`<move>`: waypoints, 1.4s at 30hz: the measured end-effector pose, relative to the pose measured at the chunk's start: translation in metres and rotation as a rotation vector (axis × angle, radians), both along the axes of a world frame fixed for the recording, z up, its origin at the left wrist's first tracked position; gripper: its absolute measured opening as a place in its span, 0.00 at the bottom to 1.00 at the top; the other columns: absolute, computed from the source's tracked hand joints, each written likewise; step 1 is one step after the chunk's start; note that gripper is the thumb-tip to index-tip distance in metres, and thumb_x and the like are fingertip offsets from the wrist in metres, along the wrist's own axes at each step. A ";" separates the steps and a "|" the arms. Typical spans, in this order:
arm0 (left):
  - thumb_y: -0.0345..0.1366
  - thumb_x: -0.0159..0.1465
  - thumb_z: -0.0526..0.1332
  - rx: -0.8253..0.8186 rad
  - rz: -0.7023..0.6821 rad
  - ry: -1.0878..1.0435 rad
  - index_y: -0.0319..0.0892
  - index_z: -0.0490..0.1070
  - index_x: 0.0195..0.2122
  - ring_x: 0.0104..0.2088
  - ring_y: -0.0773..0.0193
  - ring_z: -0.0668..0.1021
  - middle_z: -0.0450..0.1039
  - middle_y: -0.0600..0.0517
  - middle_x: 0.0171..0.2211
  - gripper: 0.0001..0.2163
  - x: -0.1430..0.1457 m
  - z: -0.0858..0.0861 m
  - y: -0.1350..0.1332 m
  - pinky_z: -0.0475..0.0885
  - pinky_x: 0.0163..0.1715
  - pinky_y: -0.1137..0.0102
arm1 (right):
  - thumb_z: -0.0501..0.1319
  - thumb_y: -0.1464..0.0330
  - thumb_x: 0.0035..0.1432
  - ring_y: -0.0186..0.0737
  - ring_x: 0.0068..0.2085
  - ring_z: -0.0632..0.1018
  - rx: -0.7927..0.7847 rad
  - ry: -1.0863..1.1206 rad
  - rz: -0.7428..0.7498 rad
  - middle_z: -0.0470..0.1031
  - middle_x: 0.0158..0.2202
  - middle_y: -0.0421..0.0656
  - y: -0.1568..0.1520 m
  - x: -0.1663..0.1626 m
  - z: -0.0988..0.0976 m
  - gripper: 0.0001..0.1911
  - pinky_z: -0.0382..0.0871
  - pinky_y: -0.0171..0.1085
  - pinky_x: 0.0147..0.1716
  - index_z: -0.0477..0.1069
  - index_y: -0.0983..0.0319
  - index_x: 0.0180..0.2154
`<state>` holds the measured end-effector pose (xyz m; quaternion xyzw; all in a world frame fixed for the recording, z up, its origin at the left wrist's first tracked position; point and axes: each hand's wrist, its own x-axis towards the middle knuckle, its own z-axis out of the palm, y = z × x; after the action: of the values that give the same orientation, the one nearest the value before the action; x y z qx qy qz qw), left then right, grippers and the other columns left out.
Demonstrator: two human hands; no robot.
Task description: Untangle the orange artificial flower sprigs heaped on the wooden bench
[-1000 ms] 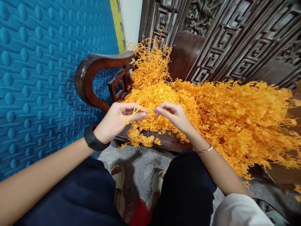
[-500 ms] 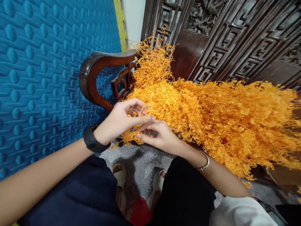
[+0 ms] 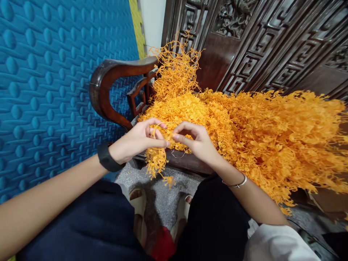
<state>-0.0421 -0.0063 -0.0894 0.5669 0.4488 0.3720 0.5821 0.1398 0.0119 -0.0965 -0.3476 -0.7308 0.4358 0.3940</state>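
My left hand [image 3: 144, 139] is closed around thin orange plastic strands, and a small bunch of orange artificial flower pieces [image 3: 156, 159] dangles below its fingers. Just to the right, my right hand [image 3: 197, 139] pinches a small orange flower piece [image 3: 171, 137] between thumb and forefinger. The two hands are close together but apart, over the near edge of a dark wooden seat [image 3: 190, 162]. Behind them a large heap of orange flower strands [image 3: 225, 123] covers most of that seat. A thin wire-like loop [image 3: 178, 156] shows at the seat's edge.
The seat's curved wooden armrest [image 3: 99, 85] rises at left, beside a blue padded wall panel [image 3: 40, 108]. A carved dark wooden backrest [image 3: 244, 54] stands behind the heap. Below are the speckled floor [image 3: 160, 195], my sandalled feet and a red object [image 3: 163, 244].
My right hand has moved apart from the left, to the right and slightly up, with a small orange piece in its pinch. The bunch under my left hand now hangs in full view.
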 end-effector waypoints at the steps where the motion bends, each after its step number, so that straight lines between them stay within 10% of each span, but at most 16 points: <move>1: 0.31 0.48 0.67 0.020 0.042 0.014 0.41 0.63 0.38 0.21 0.71 0.71 0.69 0.59 0.19 0.17 0.001 0.001 0.000 0.64 0.25 0.74 | 0.63 0.68 0.50 0.30 0.30 0.70 -0.026 0.018 -0.009 0.70 0.26 0.39 0.003 0.001 -0.001 0.06 0.63 0.34 0.32 0.69 0.64 0.27; 22: 0.24 0.48 0.64 0.066 0.082 -0.145 0.39 0.64 0.33 0.24 0.74 0.70 0.70 0.58 0.22 0.12 0.011 -0.001 0.001 0.64 0.28 0.77 | 0.64 0.72 0.37 0.30 0.22 0.69 -0.387 0.106 -0.056 0.69 0.17 0.37 0.028 0.008 -0.001 0.05 0.64 0.36 0.29 0.67 0.63 0.19; 42: 0.27 0.48 0.64 0.101 0.182 -0.223 0.39 0.65 0.30 0.26 0.71 0.72 0.70 0.57 0.22 0.10 0.014 -0.003 0.005 0.64 0.32 0.74 | 0.61 0.77 0.35 0.30 0.22 0.68 -0.421 0.220 -0.138 0.67 0.17 0.36 0.041 -0.001 -0.001 0.05 0.64 0.37 0.29 0.68 0.63 0.17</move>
<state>-0.0277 -0.0010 -0.0922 0.5077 0.4116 0.5060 0.5629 0.1386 0.0533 -0.0977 -0.4218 -0.5511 0.5856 0.4188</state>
